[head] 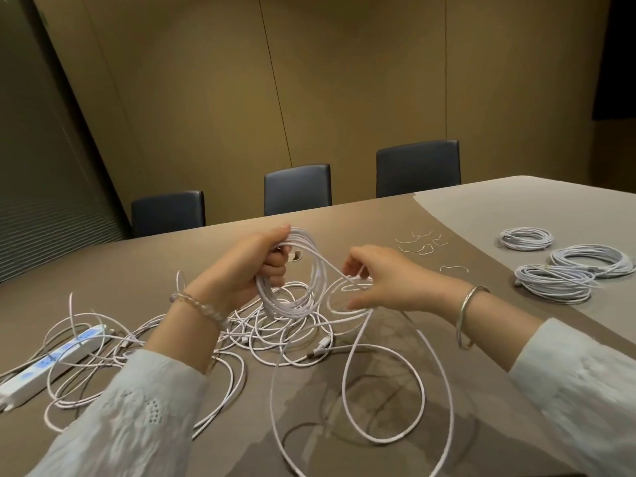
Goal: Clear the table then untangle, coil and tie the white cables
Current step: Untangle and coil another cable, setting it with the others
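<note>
— White round cable coil [292, 270] hangs upright in the left hand [247, 266], fingers clenched round its top, above the tangled white cables [275, 332] on the brown table [361, 215].

— And the loose run?

— It leaves the coil rightward into the right hand [375, 280], which pinches it and is the nearer hand; I'd judge the next loop comes leftward.

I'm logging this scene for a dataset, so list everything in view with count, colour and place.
Finished coils: three, white, table's far right.
Coil in progress: one, white, held above the tangle.
Tangled cables: count unclear, white, table centre-left.
Power strip: one, white with blue sockets, left edge.
Twist ties: several, white, beyond the hands.
Chairs: three, dark, far side.
Table: one, brown-grey.
Left hand: grips the coil; beaded bracelet.
Right hand: pinches a cable strand; silver bangle.
</note>
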`<move>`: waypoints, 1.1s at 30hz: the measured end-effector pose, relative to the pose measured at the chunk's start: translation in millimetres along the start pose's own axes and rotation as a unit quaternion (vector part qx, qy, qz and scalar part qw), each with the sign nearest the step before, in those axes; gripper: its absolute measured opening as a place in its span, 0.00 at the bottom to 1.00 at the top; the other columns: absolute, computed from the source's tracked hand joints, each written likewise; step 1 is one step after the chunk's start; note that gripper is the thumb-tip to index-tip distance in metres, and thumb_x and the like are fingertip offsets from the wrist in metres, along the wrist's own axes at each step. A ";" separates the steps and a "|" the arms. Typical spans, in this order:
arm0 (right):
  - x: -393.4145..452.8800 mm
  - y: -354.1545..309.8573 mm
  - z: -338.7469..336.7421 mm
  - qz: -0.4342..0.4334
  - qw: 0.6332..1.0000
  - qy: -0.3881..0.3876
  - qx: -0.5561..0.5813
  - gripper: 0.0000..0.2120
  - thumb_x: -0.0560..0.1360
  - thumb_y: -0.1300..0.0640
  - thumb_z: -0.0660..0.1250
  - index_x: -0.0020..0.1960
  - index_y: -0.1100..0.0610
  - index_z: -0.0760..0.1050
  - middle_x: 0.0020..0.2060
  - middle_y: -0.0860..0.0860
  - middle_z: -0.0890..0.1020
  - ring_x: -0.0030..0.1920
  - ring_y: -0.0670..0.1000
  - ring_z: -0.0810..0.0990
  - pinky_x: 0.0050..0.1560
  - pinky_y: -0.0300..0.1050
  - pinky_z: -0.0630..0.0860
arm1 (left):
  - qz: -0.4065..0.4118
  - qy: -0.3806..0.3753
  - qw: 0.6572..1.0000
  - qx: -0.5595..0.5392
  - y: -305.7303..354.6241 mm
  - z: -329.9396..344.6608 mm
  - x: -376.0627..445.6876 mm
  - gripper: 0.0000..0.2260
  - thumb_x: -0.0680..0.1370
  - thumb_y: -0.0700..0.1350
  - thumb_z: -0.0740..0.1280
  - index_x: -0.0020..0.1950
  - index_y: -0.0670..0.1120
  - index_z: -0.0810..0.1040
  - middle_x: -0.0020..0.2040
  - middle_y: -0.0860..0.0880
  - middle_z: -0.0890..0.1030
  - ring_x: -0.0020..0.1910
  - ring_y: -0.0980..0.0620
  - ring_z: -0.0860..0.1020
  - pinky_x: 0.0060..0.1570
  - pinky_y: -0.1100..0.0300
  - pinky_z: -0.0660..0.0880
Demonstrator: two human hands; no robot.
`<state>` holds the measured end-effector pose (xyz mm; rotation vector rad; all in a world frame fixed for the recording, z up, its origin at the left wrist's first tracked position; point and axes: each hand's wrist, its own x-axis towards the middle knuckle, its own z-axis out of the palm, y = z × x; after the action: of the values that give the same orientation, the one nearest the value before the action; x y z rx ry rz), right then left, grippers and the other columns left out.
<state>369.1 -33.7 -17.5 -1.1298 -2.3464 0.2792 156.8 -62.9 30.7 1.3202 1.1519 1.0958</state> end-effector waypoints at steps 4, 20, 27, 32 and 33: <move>-2.0 29.2 0.3 0.033 0.997 -0.007 -0.074 0.17 0.70 0.52 0.76 0.55 0.52 0.75 0.51 0.49 0.73 0.49 0.47 0.72 0.49 0.40 0.68 | 0.012 0.018 0.997 -0.074 -0.3 -17.7 4.5 0.19 0.84 0.52 0.57 0.34 0.46 0.66 0.23 0.55 0.57 0.19 0.59 0.54 0.18 0.68 0.56; 7.4 98.0 -12.1 0.093 0.983 0.139 -0.073 0.07 0.74 0.59 0.72 0.45 0.56 0.73 0.43 0.53 0.79 0.42 0.53 0.77 0.44 0.46 0.75 | 0.087 0.138 0.936 -0.312 -2.4 -67.1 12.4 0.20 0.84 0.54 0.55 0.35 0.47 0.65 0.19 0.55 0.58 0.15 0.57 0.57 0.17 0.69 0.58; 16.7 83.2 -9.3 0.096 0.983 0.150 0.048 0.07 0.77 0.56 0.69 0.54 0.52 0.75 0.41 0.46 0.79 0.40 0.44 0.78 0.37 0.33 0.73 | 0.075 0.135 0.971 -0.182 -14.7 -40.4 9.4 0.18 0.84 0.52 0.56 0.36 0.46 0.65 0.21 0.55 0.58 0.18 0.59 0.56 0.19 0.67 0.57; 22.8 62.3 -6.3 0.104 0.971 0.174 0.123 0.03 0.78 0.57 0.68 0.51 0.55 0.79 0.40 0.49 0.82 0.41 0.47 0.82 0.44 0.42 0.81 | 0.085 0.109 0.986 -0.095 -13.9 -8.3 7.3 0.18 0.84 0.51 0.56 0.36 0.45 0.66 0.23 0.53 0.58 0.19 0.58 0.56 0.19 0.66 0.57; 23.5 59.6 -6.3 0.104 0.970 0.176 0.129 0.03 0.78 0.57 0.68 0.50 0.54 0.78 0.41 0.48 0.82 0.43 0.47 0.82 0.46 0.43 0.80 | 0.088 0.100 0.988 -0.075 -13.9 -3.0 7.0 0.18 0.84 0.52 0.57 0.36 0.45 0.66 0.23 0.53 0.58 0.20 0.57 0.56 0.20 0.66 0.58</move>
<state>400.1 21.9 -27.2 -1.1878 -1.8270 0.4096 153.8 -55.4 17.1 1.2327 1.0873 1.4422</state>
